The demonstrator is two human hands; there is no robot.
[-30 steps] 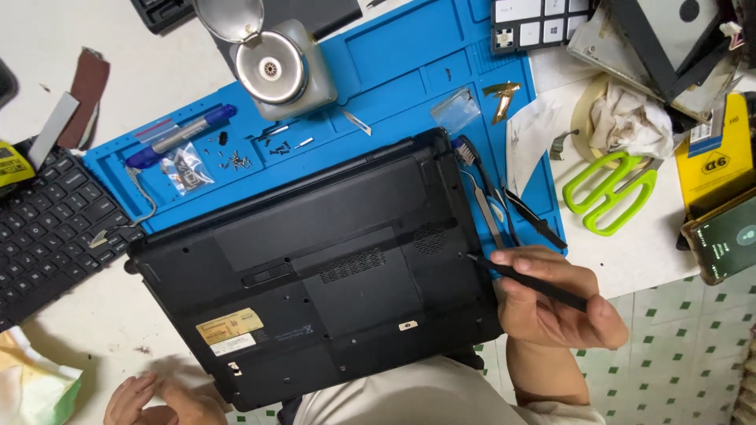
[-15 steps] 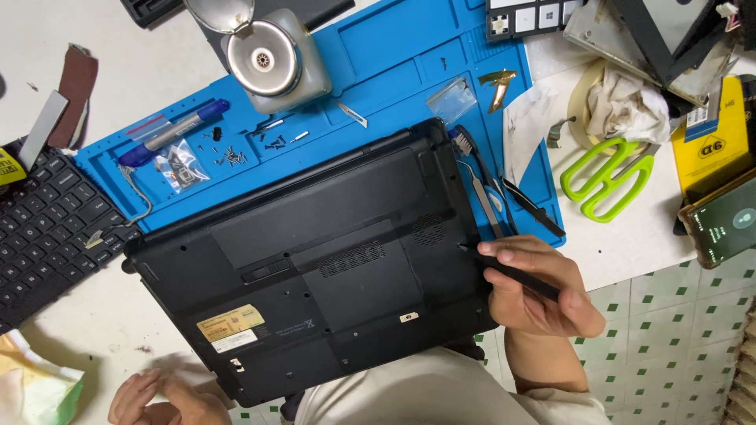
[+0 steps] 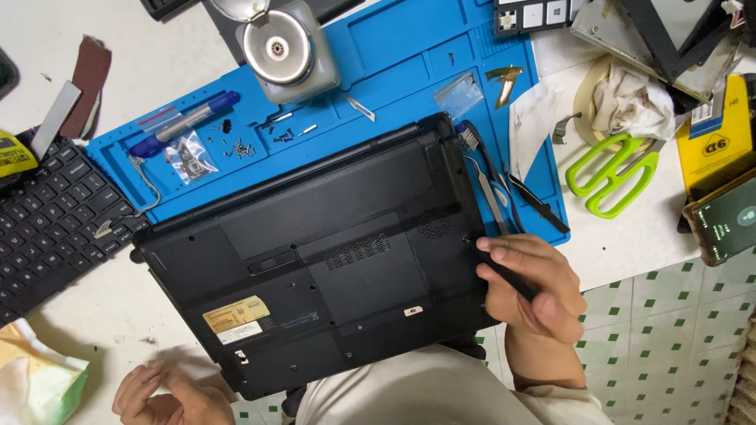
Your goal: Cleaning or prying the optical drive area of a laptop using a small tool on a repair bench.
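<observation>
Right hand (image 3: 535,287) grips a slim black screwdriver (image 3: 504,271), its tip pointing up-left onto an upturned black laptop (image 3: 315,252).
Laptop lies diagonally on a blue work mat (image 3: 409,47) whose tray holds loose screws (image 3: 236,145); left hand (image 3: 161,397) rests empty, fingers loosely curled.

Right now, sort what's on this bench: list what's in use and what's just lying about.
In use: upturned black laptop; black screwdriver in the right hand; loose screws on the blue mat.

Lying about: green scissors; tweezers; detached keyboard; blue pen.
</observation>
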